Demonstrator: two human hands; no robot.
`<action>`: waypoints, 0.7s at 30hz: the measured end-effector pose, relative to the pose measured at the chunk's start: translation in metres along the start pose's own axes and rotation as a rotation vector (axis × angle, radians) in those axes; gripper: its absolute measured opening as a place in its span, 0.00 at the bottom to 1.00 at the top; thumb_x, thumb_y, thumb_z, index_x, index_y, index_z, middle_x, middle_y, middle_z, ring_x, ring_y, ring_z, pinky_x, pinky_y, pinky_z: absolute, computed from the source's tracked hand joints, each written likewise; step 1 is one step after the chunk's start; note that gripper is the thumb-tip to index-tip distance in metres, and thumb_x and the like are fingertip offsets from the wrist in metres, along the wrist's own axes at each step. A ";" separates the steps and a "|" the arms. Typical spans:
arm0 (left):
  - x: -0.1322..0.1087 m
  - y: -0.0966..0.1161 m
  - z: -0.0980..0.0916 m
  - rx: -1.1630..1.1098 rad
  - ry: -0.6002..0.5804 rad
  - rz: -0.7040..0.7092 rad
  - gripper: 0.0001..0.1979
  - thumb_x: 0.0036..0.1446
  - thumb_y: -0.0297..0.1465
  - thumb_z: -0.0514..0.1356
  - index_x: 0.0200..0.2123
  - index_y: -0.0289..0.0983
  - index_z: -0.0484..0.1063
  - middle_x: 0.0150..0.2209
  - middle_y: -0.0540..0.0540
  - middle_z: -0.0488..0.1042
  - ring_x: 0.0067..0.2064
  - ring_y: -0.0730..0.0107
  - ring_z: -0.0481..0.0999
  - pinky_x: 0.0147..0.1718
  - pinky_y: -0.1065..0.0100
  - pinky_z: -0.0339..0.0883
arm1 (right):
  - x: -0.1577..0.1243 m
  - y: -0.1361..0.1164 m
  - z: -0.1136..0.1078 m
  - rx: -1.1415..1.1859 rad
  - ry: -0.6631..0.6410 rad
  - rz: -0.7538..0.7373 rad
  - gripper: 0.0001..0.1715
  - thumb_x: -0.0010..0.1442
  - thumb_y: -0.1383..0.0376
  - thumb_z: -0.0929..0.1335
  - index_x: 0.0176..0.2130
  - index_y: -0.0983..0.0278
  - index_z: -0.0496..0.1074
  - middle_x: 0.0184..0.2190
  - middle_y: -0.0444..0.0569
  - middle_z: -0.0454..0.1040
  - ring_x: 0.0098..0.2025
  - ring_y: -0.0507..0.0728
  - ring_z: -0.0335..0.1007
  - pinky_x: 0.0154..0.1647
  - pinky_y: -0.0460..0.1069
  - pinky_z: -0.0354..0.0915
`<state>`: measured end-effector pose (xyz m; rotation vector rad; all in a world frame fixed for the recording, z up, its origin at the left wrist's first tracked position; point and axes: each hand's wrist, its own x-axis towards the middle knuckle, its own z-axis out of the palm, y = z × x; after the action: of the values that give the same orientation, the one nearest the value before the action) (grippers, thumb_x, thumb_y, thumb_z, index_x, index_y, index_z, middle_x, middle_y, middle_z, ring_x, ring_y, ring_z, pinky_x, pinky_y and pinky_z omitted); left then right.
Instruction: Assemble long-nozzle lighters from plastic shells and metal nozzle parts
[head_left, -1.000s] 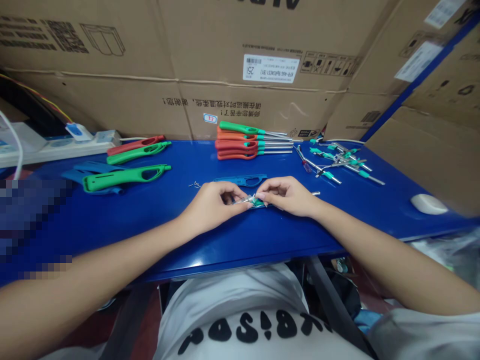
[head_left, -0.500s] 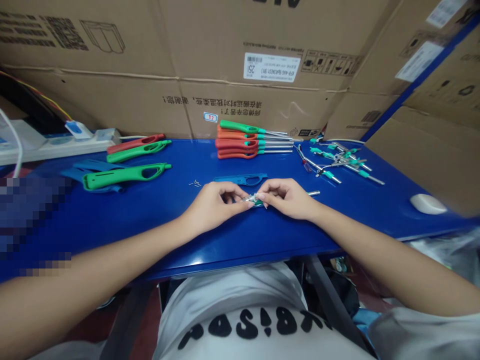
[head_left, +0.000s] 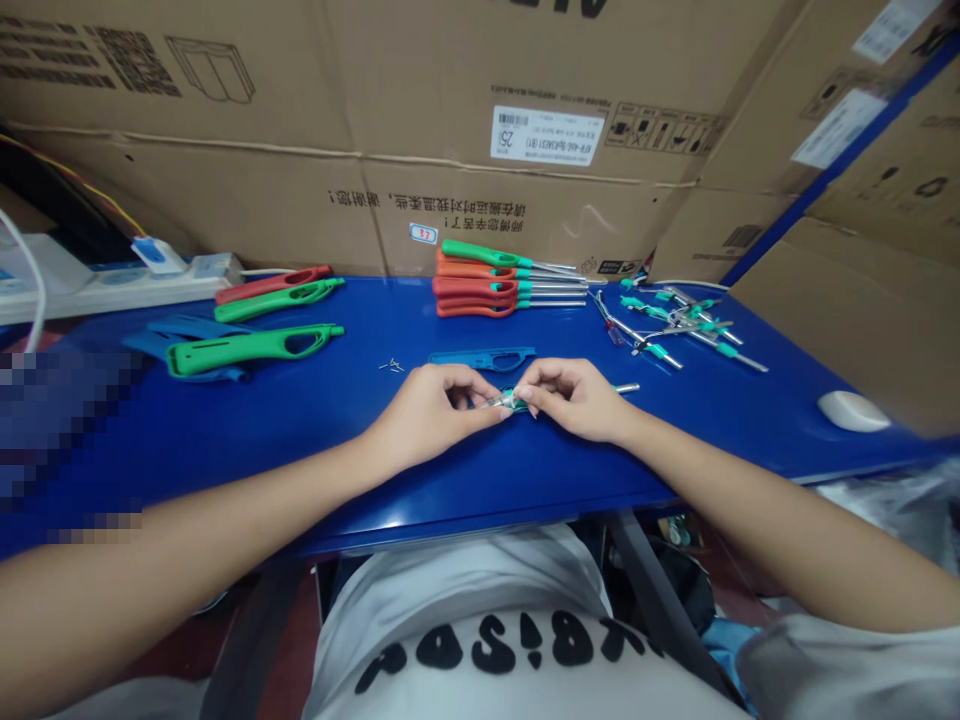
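Observation:
Both hands meet over the front of the blue table, pinching one lighter core [head_left: 513,400], a part with a clear section and green pieces. My left hand [head_left: 442,405] grips its clear end between thumb and fingers. My right hand [head_left: 566,398] is closed on the green middle. A metal tube [head_left: 627,387] shows beyond the right hand, seemingly part of the same core; the fingers hide the rest. Just behind the hands lies a blue lighter shell half [head_left: 481,358]. Several small screws [head_left: 391,366] lie to its left.
Stacked lighters [head_left: 476,290] with red, orange and green handles lie at the back. Loose lighter cores [head_left: 686,320] are heaped at right, near a white mouse-shaped object [head_left: 853,410]. Green shell halves [head_left: 240,350] and a power strip [head_left: 112,290] are at left. A cardboard wall [head_left: 405,120] stands behind.
Both hands stay in nearly the same place. The fingers have shifted slightly on the lighter core, and its clear end now shows a little more. The camera view has moved marginally.

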<state>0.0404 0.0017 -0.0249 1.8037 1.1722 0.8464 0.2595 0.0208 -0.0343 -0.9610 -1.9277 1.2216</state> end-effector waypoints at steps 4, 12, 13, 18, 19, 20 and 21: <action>0.000 -0.001 0.002 -0.002 0.008 -0.010 0.15 0.49 0.41 0.70 0.33 0.35 0.82 0.27 0.48 0.77 0.25 0.75 0.65 0.24 0.71 0.58 | -0.001 0.001 0.001 -0.016 0.011 -0.010 0.24 0.60 0.47 0.71 0.33 0.65 0.72 0.22 0.45 0.71 0.24 0.50 0.66 0.27 0.46 0.63; -0.003 -0.007 0.008 0.011 0.026 0.010 0.15 0.52 0.42 0.69 0.31 0.34 0.81 0.26 0.48 0.77 0.25 0.75 0.66 0.24 0.72 0.58 | -0.002 0.006 0.002 -0.099 -0.007 -0.051 0.21 0.61 0.49 0.71 0.32 0.65 0.72 0.21 0.44 0.72 0.21 0.49 0.64 0.22 0.44 0.60; -0.003 -0.008 0.008 0.016 0.023 0.012 0.15 0.52 0.42 0.69 0.31 0.34 0.81 0.26 0.49 0.76 0.26 0.75 0.66 0.24 0.72 0.58 | -0.002 0.006 0.002 -0.103 -0.012 -0.056 0.21 0.61 0.50 0.71 0.32 0.65 0.72 0.21 0.44 0.72 0.21 0.49 0.64 0.22 0.44 0.60; 0.000 -0.006 0.001 0.047 -0.018 0.033 0.15 0.53 0.42 0.69 0.35 0.35 0.83 0.28 0.48 0.78 0.27 0.74 0.68 0.26 0.72 0.60 | 0.000 0.006 0.001 -0.044 -0.001 -0.038 0.21 0.61 0.50 0.71 0.32 0.65 0.71 0.22 0.44 0.71 0.22 0.49 0.64 0.24 0.45 0.60; 0.001 -0.005 -0.001 0.055 -0.023 0.040 0.15 0.53 0.41 0.69 0.36 0.36 0.83 0.29 0.48 0.79 0.27 0.74 0.69 0.26 0.72 0.60 | 0.001 0.006 0.000 -0.026 0.011 -0.029 0.22 0.60 0.49 0.72 0.32 0.65 0.71 0.22 0.44 0.71 0.22 0.49 0.63 0.24 0.45 0.59; 0.001 -0.004 -0.003 0.063 -0.027 0.048 0.14 0.53 0.41 0.69 0.37 0.37 0.84 0.30 0.48 0.80 0.28 0.73 0.69 0.27 0.72 0.61 | 0.001 0.006 -0.001 -0.011 0.026 -0.020 0.23 0.59 0.48 0.73 0.31 0.65 0.70 0.22 0.44 0.70 0.22 0.49 0.62 0.23 0.45 0.58; 0.001 -0.002 -0.004 0.071 -0.032 0.053 0.14 0.52 0.41 0.70 0.38 0.37 0.84 0.30 0.48 0.80 0.28 0.73 0.70 0.28 0.71 0.61 | 0.002 0.006 -0.002 0.001 0.041 -0.014 0.24 0.58 0.47 0.73 0.31 0.65 0.70 0.22 0.44 0.70 0.22 0.49 0.62 0.23 0.45 0.58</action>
<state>0.0362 0.0038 -0.0252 1.9069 1.1517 0.8120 0.2612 0.0249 -0.0392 -0.9634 -1.8986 1.1864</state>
